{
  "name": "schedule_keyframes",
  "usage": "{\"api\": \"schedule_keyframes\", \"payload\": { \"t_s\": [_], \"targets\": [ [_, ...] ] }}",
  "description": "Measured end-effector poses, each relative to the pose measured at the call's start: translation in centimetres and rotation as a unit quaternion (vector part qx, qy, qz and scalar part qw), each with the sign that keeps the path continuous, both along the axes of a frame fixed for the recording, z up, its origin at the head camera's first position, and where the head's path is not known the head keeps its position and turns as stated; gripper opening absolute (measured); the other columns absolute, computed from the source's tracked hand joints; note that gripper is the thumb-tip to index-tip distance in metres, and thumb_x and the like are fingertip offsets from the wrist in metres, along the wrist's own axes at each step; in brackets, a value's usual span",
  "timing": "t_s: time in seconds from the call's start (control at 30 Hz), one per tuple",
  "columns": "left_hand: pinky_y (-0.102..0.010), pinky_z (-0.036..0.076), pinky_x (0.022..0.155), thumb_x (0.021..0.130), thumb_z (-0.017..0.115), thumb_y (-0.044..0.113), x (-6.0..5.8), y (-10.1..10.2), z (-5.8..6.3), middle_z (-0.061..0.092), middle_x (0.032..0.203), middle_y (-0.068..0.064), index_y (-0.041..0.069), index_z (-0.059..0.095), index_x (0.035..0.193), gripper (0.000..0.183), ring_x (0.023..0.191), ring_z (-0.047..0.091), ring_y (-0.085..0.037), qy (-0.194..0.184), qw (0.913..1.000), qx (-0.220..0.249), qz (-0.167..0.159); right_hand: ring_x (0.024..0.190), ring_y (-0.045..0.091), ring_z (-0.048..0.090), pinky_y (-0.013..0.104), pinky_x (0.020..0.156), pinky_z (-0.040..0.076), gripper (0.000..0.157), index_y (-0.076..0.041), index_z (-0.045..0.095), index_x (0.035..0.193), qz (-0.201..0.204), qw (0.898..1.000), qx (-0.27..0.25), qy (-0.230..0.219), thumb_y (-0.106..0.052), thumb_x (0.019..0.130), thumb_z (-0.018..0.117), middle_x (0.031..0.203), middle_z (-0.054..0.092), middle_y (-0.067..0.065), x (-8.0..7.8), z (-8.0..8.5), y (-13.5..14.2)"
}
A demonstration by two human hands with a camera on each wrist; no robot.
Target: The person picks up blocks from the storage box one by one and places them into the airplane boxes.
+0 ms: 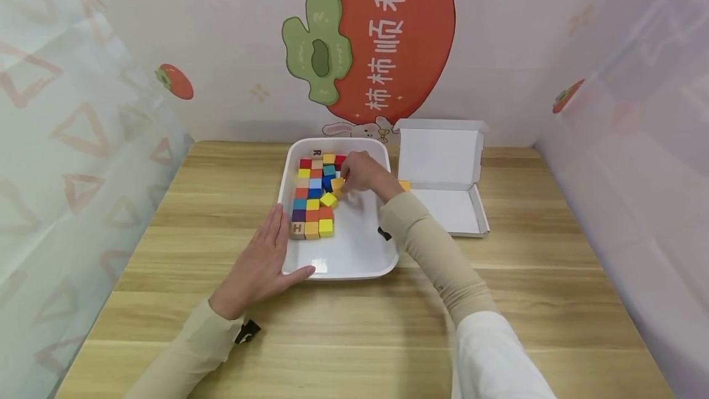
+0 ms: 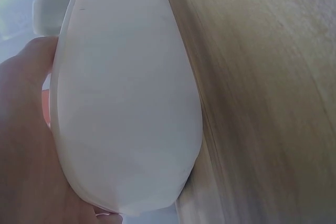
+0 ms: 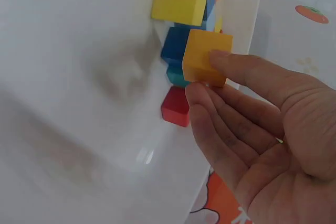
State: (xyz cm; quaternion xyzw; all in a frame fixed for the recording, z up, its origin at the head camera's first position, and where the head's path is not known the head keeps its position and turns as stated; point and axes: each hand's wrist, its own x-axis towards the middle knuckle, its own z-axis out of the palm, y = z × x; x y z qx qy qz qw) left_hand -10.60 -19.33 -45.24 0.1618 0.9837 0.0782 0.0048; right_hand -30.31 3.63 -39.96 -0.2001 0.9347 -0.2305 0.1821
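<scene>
In the head view, a white tray (image 1: pixel 362 251) holds rows of coloured cubes along its left side. My right hand (image 1: pixel 362 171) is over the tray, pinching an orange-yellow cube (image 3: pixel 207 56) between thumb and fingers. In the right wrist view, that cube is beside a dark blue cube (image 3: pixel 175 48), with a red cube (image 3: pixel 176 107) nearby. A yellow cube (image 1: pixel 328 201) lies turned askew among the others. My left hand (image 1: pixel 260 263) rests on the tray's near left corner, fingers straight along the left rim and thumb stretched over the front rim.
An opened white box (image 1: pixel 445 208) stands right of the tray, its lid raised. An orange cube (image 1: pixel 405 186) shows between tray and box, partly hidden by my right arm. The wooden table (image 1: pixel 221 183) meets a patterned backdrop (image 1: pixel 238 48) behind.
</scene>
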Motion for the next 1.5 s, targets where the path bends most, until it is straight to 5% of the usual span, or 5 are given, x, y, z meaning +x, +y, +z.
{"api": "schedule_keyframes", "payload": {
  "t_s": [0.37,0.63,1.0,1.5],
  "targets": [
    [-0.053,0.023,0.12,0.077,0.034,0.088,0.1,0.0,0.1,-0.004,0.165,-0.014,0.005,0.003,0.156,0.119,0.153,0.003,-0.032,0.0,1.0,0.002,0.002,0.09,0.018,0.06,0.028,0.079,0.058,0.029,-0.015,0.072,0.106,0.017,0.999,-0.021,0.034,-0.022,0.079,0.081,0.098,0.067,-0.001,0.9,4.2,2.5],
    [-0.053,0.024,0.12,0.077,0.035,0.088,0.2,0.1,0.0,-0.003,0.165,-0.015,0.004,0.004,0.156,0.119,0.153,0.004,-0.033,0.006,1.0,-0.001,-0.002,0.088,0.018,0.064,0.03,0.077,0.058,0.029,-0.015,0.073,0.102,-0.005,0.999,-0.021,0.037,-0.027,0.077,0.083,0.096,0.07,-0.001,1.9,5.0,8.0],
    [-0.054,0.023,0.12,0.077,0.035,0.087,0.3,-0.3,0.2,-0.005,0.165,-0.014,0.004,0.003,0.156,0.119,0.153,0.002,-0.032,-0.01,0.9999,-0.004,0.005,0.082,0.019,0.066,0.032,0.075,0.059,0.027,-0.009,0.073,0.102,-0.046,0.998,-0.015,0.046,-0.02,0.079,0.08,0.094,0.073,0.006,3.1,3.2,14.5],
    [-0.053,0.023,0.12,0.077,0.034,0.088,0.2,0.2,0.4,-0.004,0.165,-0.014,0.004,0.004,0.156,0.119,0.153,0.003,-0.033,-0.004,1.0,-0.007,-0.003,0.083,0.018,0.066,0.03,0.073,0.056,0.03,-0.005,0.072,0.102,-0.071,0.997,-0.01,0.023,-0.019,0.078,0.081,0.094,0.073,0.008,4.6,-2.3,15.9]
  ]
}}
